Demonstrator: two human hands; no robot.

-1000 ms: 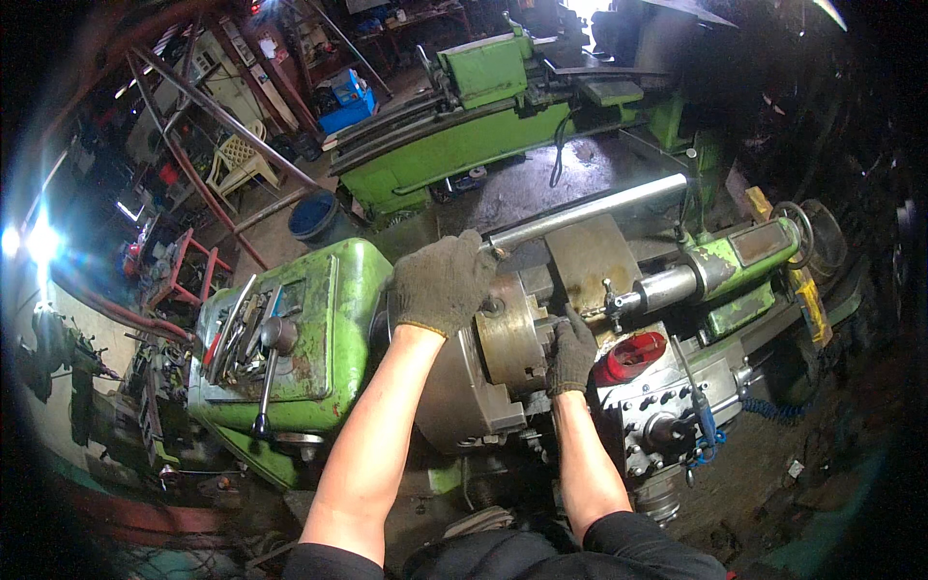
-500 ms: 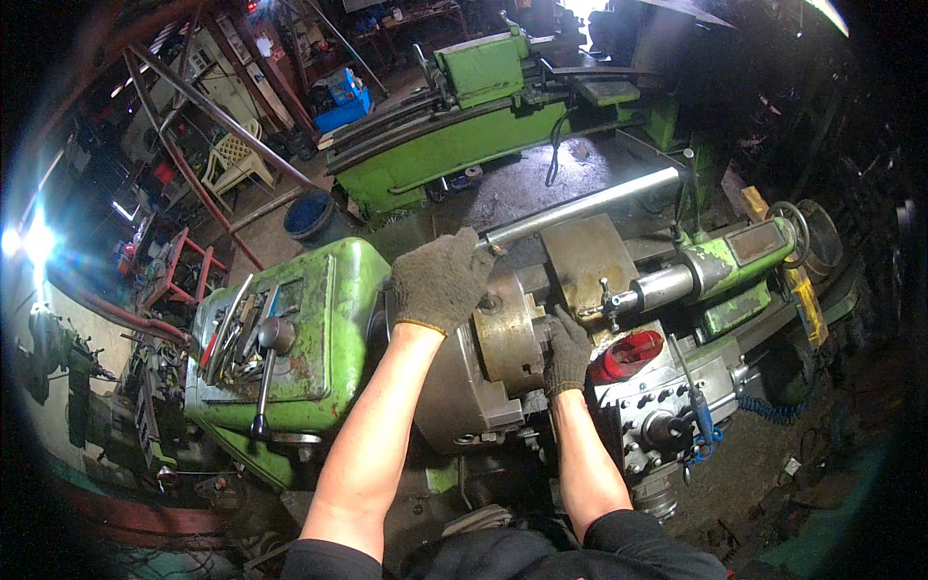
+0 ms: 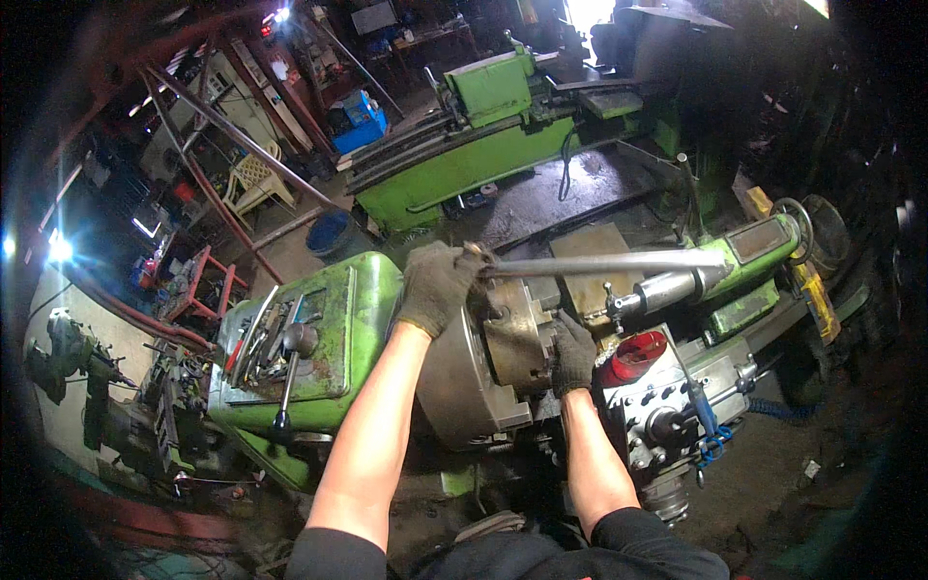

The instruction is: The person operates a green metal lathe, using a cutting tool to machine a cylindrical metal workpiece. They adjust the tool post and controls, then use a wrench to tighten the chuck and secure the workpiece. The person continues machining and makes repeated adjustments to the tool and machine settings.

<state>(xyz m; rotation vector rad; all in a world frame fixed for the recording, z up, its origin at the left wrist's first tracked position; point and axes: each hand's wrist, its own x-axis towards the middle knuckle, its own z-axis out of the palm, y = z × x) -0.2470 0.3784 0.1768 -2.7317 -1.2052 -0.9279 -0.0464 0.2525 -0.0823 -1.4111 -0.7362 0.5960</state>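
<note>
My left hand (image 3: 433, 287), in a dark knit glove, is closed around the near end of a long metal bar (image 3: 609, 265). The bar stretches rightward over the lathe and is blurred along its length. Below that hand is the large lathe chuck (image 3: 454, 372), with a round steel part (image 3: 510, 338) with a notched rim at its front. My right hand (image 3: 572, 355), gloved too, is curled against the right face of the steel part; some of its fingertips are hidden.
The green headstock (image 3: 372, 300) carries several loose hand tools (image 3: 266, 333). To the right are a red container (image 3: 635, 358), the tool carriage (image 3: 643, 396) and the green tailstock (image 3: 754, 246). Another green lathe (image 3: 464, 164) stands behind. A dark bucket (image 3: 331, 235) is at the far left.
The bar's far end has swung down toward me, from above the flat plate to the tailstock. My left hand has turned with it; the right hand stays at the steel part. The view has shifted slightly.
</note>
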